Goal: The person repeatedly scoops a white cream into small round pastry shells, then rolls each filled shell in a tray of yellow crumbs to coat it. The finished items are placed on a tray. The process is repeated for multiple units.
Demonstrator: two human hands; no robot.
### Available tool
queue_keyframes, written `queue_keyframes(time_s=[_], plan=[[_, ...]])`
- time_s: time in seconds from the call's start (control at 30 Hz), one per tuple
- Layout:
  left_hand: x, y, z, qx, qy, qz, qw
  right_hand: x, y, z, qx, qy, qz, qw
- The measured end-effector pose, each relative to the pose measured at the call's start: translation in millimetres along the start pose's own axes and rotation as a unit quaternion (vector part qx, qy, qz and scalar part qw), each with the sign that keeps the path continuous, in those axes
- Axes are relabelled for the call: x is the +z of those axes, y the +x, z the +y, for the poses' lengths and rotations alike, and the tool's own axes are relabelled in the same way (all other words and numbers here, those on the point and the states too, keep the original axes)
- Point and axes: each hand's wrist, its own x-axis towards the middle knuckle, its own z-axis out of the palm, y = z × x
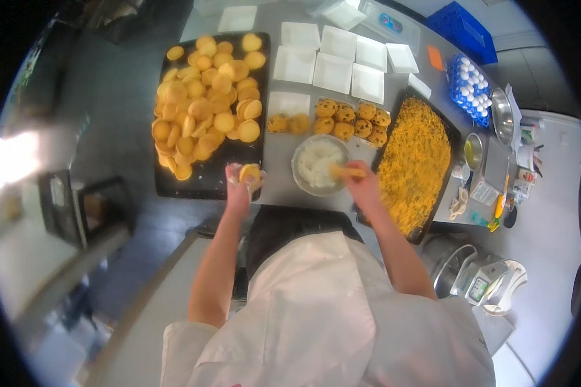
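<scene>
My left hand (236, 185) grips a small round yellow cake (250, 172) over the near right corner of a black baking tray (208, 186). White smears show on its fingers. Many round golden cakes (201, 109) lie heaped on that tray. My right hand (364, 183) is closed on the yellow handle of a utensil (346, 171), whose blurred end reaches over a bowl (298, 179) of thick white cream (318, 164). To its right, a second dark tray (454, 140) bears a layer of yellow crumbs with dark bits (416, 159).
Beyond the bowl, white boxes hold crumb-coated round cakes (344, 113) and plainer ones (288, 124). Several other white boxes (333, 71) stand behind. At right are eggs in a blue tray (469, 89), a metal bowl (502, 116) and a yellow-handled tool (500, 205).
</scene>
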Motion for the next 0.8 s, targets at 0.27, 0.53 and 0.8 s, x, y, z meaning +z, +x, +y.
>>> queue_keyframes(time_s=[0.27,0.53,0.8], plan=[[49,-36,-72,-0.244,-0.073,0.053,0.965,23,17,-19,-0.186,-0.157,-0.018,0.97],[109,-22,-66,-0.269,0.063,0.049,0.96,56,35,33,0.1,0.125,-0.077,0.984],[117,-30,-9,-0.157,-0.252,0.054,0.953,-30,14,-60,0.133,0.334,-0.171,0.917]])
